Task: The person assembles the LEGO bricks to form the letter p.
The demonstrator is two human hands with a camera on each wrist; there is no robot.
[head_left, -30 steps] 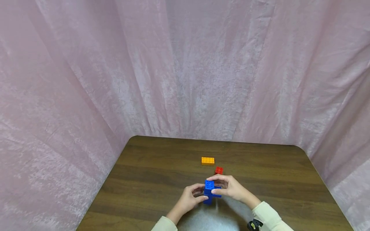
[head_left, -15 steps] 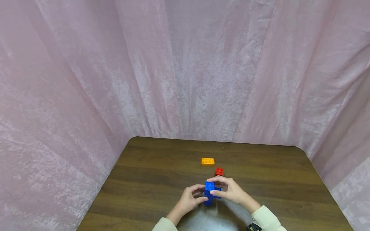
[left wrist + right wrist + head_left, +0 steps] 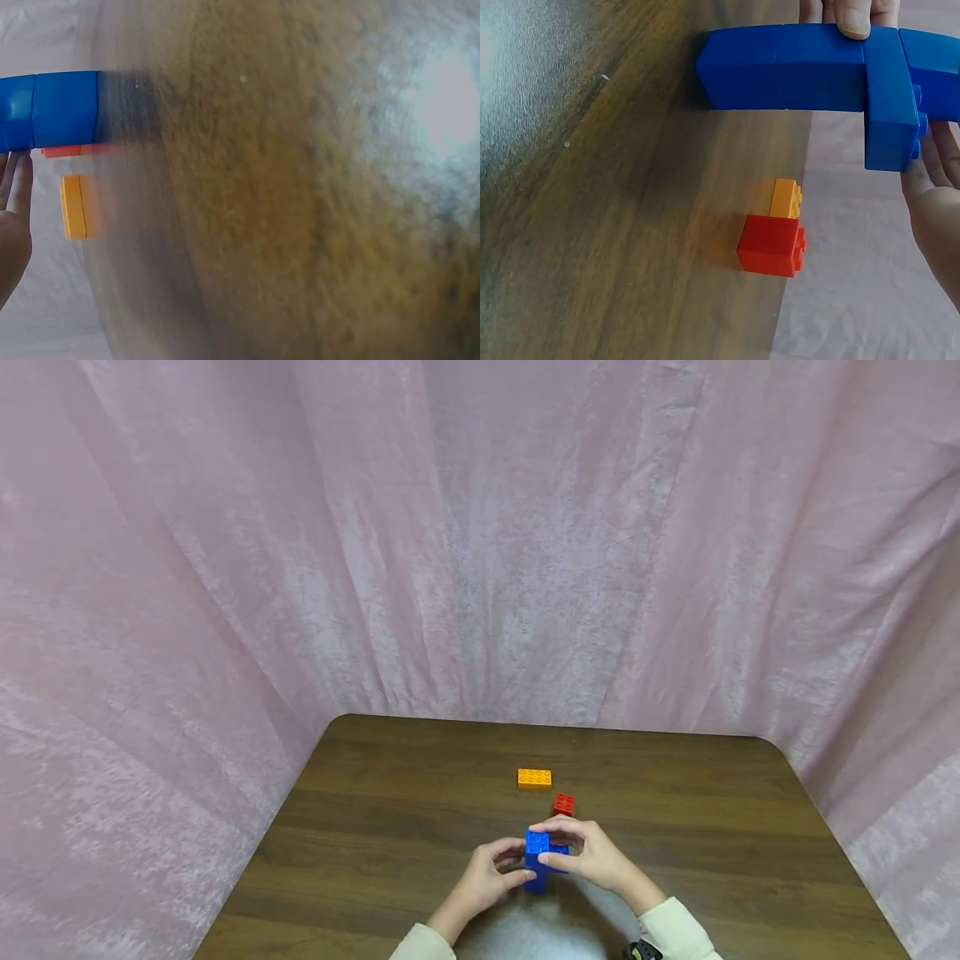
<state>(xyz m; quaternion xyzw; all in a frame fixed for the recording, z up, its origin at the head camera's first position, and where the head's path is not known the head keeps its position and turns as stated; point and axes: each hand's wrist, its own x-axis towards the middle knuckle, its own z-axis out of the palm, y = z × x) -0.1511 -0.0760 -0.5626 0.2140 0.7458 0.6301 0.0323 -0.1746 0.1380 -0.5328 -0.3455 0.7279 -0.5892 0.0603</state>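
Note:
A stack of blue toy bricks (image 3: 536, 843) stands upright on the wooden table, and one blue brick near its top juts out to the right. In the right wrist view this jutting brick (image 3: 892, 105) shows studs on its upper side. My left hand (image 3: 483, 878) holds the stack lower down from the left, thumb in front and fingers behind. My right hand (image 3: 596, 860) grips the top brick between thumb and fingers. In the left wrist view the lower bricks (image 3: 64, 109) show.
Just behind my right hand lies a red brick (image 3: 563, 804) with studs up. Farther back is a flat orange brick (image 3: 534, 778). The brown table (image 3: 405, 777) ends at pink curtains (image 3: 525, 568). A bright reflection lies near the front.
Both hands keep their hold on the blue stack. The right wrist has shifted slightly left and toward the body. The head view has moved a little; the red and orange bricks lie as before.

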